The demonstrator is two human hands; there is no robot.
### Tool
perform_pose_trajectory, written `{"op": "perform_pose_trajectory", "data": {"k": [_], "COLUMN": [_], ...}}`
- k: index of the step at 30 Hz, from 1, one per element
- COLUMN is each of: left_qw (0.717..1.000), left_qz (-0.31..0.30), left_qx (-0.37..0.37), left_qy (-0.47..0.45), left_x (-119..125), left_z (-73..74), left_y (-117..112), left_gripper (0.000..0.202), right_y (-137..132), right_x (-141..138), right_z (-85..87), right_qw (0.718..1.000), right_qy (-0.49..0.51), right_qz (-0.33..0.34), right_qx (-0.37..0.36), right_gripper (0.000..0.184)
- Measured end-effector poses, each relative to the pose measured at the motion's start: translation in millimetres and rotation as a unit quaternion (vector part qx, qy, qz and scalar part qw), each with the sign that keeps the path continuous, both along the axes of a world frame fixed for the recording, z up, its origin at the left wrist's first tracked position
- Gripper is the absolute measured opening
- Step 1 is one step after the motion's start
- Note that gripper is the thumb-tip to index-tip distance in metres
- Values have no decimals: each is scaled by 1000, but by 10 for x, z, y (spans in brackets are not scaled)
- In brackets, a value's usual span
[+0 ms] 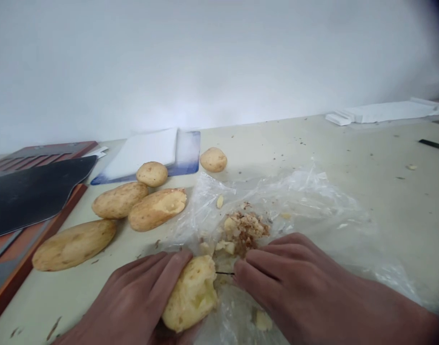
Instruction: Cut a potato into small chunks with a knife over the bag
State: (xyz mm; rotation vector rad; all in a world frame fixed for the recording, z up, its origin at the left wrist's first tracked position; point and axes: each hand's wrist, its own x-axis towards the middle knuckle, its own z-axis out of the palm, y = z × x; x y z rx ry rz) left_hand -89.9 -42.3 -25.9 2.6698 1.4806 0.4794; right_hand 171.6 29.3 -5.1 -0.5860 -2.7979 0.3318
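Head view: the fingers of the person's left hand (136, 287) grip a pale, lumpy, part-peeled potato (189, 297) between the hands, apparently to steady it. The right hand (294, 282) pinches a thin dark tool (225, 273) beside it. Crumpled clear plastic film (313, 203) likely catches scraps (248, 227). Cream desk (402, 201); plain white wall (219, 62) behind.

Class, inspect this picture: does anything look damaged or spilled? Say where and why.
Yes. The pale yellow, rounded potato in the left hand has a ragged, gouged side facing the right hand, breaking its outline. Loose brown and pale scraps litter crumpled clear plastic, looking untidy.
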Motion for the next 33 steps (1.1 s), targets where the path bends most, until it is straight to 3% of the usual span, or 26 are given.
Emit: {"op": "perform_pose_trajectory", "data": {"k": [6, 14, 25, 33], "left_qw": [991, 989, 986, 991], "left_qz": [-46, -44, 11, -38], "left_qx": [-81, -124, -156, -110], "left_qy": [95, 69, 53, 69], "left_x": [-231, -288, -217, -310], "left_z": [103, 37, 97, 95], "left_y": [20, 66, 41, 34], "left_gripper": [70, 77, 74, 74], "right_y": [58, -46, -102, 68], "right_x": [24, -21, 16, -132], "right_z": [31, 11, -15, -95], "right_qw": [997, 980, 974, 984], "right_qy": [-7, 14, -24, -36], "right_qz": [52, 73, 81, 120], "right_qx": [64, 185, 209, 123], "right_gripper": [14, 5, 4, 17]}}
